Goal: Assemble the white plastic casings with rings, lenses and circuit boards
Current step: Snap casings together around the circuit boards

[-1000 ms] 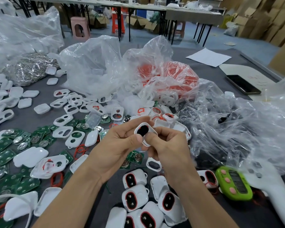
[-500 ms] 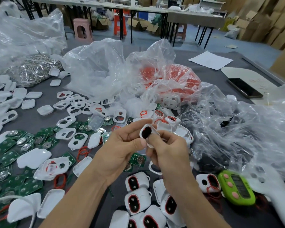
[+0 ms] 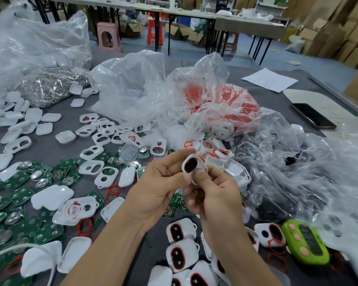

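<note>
Both hands hold one white plastic casing (image 3: 201,166) with a dark oval lens and a thin red ring, above the table's middle. My left hand (image 3: 157,188) pinches its left side between thumb and forefinger. My right hand (image 3: 213,193) grips its lower right edge, thumb pressed on the front by the lens. Finished casings (image 3: 182,254) with red-ringed dark lenses lie in front of me. Green circuit boards (image 3: 19,203) cover the left. Empty white casings (image 3: 91,151) and loose red rings (image 3: 112,190) lie scattered between.
Crumpled clear plastic bags (image 3: 136,89) stand behind the parts, one holding red rings (image 3: 225,102). A bigger bag (image 3: 308,172) fills the right. A green timer (image 3: 306,242) lies at the near right, a black phone (image 3: 312,115) and white paper (image 3: 269,79) farther back.
The casing stays pinched in both hands, turned slightly. My view has tilted a little, so the hands sit a bit higher in frame.
</note>
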The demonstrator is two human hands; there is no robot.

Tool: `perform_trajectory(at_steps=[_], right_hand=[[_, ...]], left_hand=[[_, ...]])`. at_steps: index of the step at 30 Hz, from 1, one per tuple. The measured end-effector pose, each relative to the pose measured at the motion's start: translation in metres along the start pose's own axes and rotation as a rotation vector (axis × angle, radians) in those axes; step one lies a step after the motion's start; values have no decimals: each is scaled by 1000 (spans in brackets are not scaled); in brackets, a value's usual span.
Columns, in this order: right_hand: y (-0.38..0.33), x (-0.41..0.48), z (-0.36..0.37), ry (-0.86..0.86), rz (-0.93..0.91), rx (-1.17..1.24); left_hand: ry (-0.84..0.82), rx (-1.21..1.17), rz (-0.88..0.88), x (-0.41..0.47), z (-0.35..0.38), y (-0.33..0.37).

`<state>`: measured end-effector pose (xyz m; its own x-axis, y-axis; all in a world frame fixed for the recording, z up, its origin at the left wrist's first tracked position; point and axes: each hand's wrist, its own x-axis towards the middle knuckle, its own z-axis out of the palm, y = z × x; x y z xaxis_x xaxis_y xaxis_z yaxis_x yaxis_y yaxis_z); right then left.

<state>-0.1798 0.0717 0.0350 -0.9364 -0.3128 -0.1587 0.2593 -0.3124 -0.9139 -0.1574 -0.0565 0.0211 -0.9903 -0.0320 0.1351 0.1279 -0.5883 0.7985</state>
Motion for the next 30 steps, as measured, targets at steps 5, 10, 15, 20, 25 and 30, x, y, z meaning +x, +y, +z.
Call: perform_trajectory(at_steps=[5, 10, 15, 20, 25, 30], right_hand=[[-7, 5, -9, -183, 131, 46], [-8, 9, -19, -259, 169, 53], [-7, 9, -17, -265, 135, 32], [-9, 6, -14, -196, 116, 27], [-14, 2, -12, -75, 124, -17], [-13, -2, -7, 17, 110, 15]], left_hand=[[63, -4, 7, -1, -4, 0], [100, 13, 13, 0, -3, 1], [55, 23, 1, 1, -5, 2], [45, 49, -17, 1, -4, 0], [69, 109, -9, 1, -2, -4], [77, 164, 4, 1, 0, -6]])
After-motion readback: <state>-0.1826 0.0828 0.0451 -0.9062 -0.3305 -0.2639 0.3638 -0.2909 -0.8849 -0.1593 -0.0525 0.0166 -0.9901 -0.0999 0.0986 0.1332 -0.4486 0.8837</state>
